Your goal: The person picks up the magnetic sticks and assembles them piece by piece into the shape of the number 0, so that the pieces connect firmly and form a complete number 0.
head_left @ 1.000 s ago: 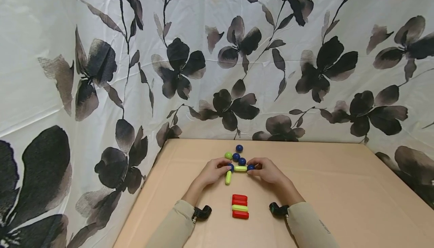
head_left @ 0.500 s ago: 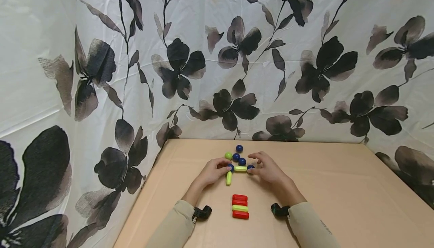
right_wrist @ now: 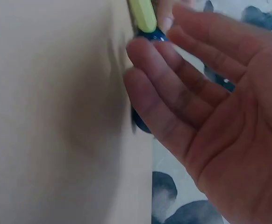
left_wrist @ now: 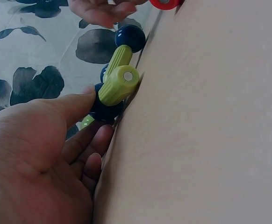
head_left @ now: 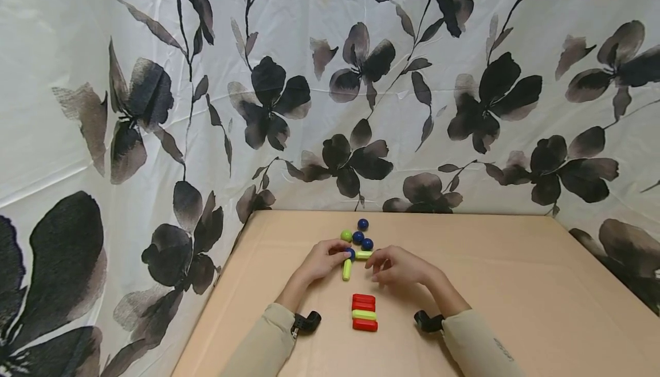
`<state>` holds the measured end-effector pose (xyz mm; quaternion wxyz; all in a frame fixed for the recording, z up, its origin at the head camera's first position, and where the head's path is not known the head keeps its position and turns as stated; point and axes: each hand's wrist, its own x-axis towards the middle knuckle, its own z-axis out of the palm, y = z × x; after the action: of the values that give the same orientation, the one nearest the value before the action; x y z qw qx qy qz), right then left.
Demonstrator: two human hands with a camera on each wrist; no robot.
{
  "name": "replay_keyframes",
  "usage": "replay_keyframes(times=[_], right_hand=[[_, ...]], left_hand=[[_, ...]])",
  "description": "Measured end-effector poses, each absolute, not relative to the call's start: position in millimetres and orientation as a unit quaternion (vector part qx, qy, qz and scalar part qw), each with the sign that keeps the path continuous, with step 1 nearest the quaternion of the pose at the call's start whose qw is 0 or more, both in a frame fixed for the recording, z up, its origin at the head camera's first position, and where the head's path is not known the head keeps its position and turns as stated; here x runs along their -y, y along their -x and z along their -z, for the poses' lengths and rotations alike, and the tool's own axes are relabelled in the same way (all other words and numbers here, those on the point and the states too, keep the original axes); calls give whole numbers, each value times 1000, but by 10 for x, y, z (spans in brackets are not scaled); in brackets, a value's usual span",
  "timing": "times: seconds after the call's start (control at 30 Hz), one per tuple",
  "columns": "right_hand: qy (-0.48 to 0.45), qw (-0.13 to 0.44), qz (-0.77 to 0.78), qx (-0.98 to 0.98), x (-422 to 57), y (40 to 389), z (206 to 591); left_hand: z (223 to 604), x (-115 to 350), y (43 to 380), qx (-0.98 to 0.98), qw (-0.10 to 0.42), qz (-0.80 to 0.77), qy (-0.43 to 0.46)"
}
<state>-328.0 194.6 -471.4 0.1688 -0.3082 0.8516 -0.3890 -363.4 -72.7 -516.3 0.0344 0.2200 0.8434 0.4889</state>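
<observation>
My left hand pinches a blue ball between thumb and fingers. A yellow-green stick with a round metal spot on its end joins that ball and points toward me. Another yellow-green stick extends right from the ball. At its far end sits a second blue ball, hidden behind my right hand in the head view. My right hand hovers just beside that end with loosely bent fingers, holding nothing; its palm shows in the right wrist view.
Behind the hands lie a green ball and several blue balls. Nearer me, red sticks and a yellow-green stick lie side by side on the tan table. A floral cloth hangs behind.
My right hand has let go of the blue ball at the right end, then moved toward me and slightly left. My left hand keeps its pinch in place.
</observation>
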Motion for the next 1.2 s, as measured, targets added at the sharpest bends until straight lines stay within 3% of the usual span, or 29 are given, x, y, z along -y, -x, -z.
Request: replay_keyframes(times=[0.13, 0.43, 1.03, 1.2], right_hand=[[321, 205, 372, -846, -1860, 3258, 4744], [340, 226, 349, -843, -1729, 3200, 4764], [354, 140, 273, -883, -1672, 3186, 4773], [367, 142, 254, -884, -1672, 3197, 4774]], left_hand=[[5155, 737, 3636, -844, 36, -488, -218], [5152, 737, 3646, -838, 38, -497, -220], [5158, 737, 3639, -839, 36, -497, -219], [5158, 739, 3635, -840, 35, -496, -217]])
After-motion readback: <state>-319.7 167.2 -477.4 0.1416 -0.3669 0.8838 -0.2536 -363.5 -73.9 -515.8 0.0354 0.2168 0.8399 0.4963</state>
